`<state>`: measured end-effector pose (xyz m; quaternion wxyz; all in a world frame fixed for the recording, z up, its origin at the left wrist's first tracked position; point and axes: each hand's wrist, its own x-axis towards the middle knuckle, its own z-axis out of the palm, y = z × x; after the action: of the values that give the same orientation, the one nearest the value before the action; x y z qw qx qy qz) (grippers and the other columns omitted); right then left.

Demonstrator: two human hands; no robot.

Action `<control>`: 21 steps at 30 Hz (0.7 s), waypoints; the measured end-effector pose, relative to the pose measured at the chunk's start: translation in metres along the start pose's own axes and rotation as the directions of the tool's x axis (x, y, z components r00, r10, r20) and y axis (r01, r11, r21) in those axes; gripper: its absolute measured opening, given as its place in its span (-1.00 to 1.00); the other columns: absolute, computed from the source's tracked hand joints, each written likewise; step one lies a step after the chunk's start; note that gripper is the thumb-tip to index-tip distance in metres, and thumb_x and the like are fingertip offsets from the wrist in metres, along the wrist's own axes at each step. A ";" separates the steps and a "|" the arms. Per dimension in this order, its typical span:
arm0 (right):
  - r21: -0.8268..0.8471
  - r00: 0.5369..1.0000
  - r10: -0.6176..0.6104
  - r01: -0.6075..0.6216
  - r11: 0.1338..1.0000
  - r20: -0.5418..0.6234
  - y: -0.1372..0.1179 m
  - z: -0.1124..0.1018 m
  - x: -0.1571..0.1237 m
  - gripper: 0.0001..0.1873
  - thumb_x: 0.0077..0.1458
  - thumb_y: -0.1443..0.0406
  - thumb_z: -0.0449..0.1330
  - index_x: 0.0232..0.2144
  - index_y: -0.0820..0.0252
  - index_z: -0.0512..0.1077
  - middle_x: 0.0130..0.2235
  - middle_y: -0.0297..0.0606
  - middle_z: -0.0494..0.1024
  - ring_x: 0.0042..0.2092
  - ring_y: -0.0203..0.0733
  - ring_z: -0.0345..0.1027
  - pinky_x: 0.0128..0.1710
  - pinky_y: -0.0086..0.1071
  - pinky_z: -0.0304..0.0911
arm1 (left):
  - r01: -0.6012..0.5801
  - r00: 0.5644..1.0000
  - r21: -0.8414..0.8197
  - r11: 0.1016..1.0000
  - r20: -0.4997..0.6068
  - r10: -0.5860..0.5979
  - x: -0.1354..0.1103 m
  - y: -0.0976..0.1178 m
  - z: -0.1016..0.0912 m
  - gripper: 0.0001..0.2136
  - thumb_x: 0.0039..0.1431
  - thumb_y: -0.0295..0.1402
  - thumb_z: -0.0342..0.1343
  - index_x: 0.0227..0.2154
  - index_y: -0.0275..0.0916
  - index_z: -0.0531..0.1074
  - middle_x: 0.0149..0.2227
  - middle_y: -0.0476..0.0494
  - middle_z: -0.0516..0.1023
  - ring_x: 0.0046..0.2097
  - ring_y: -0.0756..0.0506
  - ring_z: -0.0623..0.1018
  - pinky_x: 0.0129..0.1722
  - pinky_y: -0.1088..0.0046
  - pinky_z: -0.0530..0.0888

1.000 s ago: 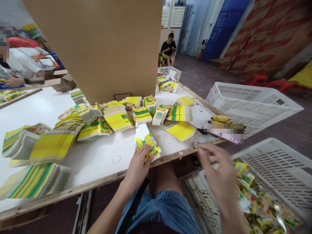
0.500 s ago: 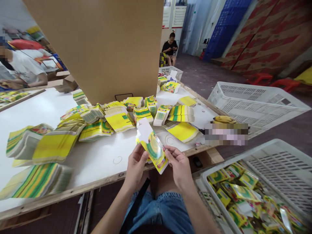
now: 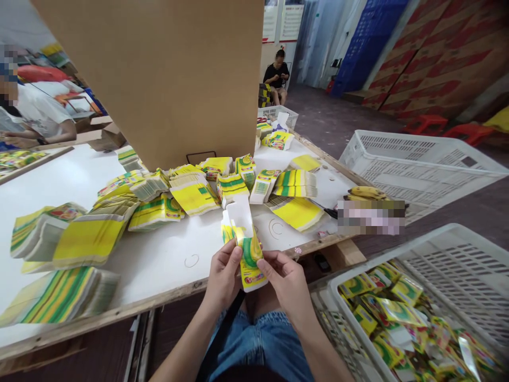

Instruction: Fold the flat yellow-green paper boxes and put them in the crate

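I hold a small yellow and green carton over the near edge of the white table. My left hand grips its left side, fingers closed on it. Pinching its lower right side is my right hand. The carton's white top flap stands open, pointing up. Behind it on the table lie several stacks of flat yellow cartons. A white crate at my right holds several yellow packets.
A tall brown cardboard sheet stands at the table's back. An upturned white crate lies to the right, bananas near it. One person sits far back; another sits at the left. Red stools stand at far right.
My right hand came from the crate on the right to the carton. The carton has been lifted off the table and turned more edge-on between both hands.
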<state>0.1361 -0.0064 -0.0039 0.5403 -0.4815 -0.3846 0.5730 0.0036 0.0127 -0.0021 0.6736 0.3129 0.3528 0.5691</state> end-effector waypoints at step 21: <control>-0.098 0.942 -0.192 0.226 0.969 0.276 -0.023 -0.020 0.014 -0.60 0.13 0.18 0.21 0.02 0.05 0.34 -0.21 -0.26 0.51 -0.29 -0.20 0.41 -0.26 -0.35 0.35 | -0.010 0.967 0.234 0.972 0.250 -0.051 -0.014 0.026 0.001 -0.53 0.15 -0.34 0.21 0.05 -0.14 0.14 -0.19 -0.18 0.60 -0.21 -0.14 0.63 -0.27 0.42 0.52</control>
<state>0.1620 0.0088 0.0118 0.5100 -0.3908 -0.5383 0.5453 -0.0109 0.0025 0.0215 0.6778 0.4565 0.3311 0.4718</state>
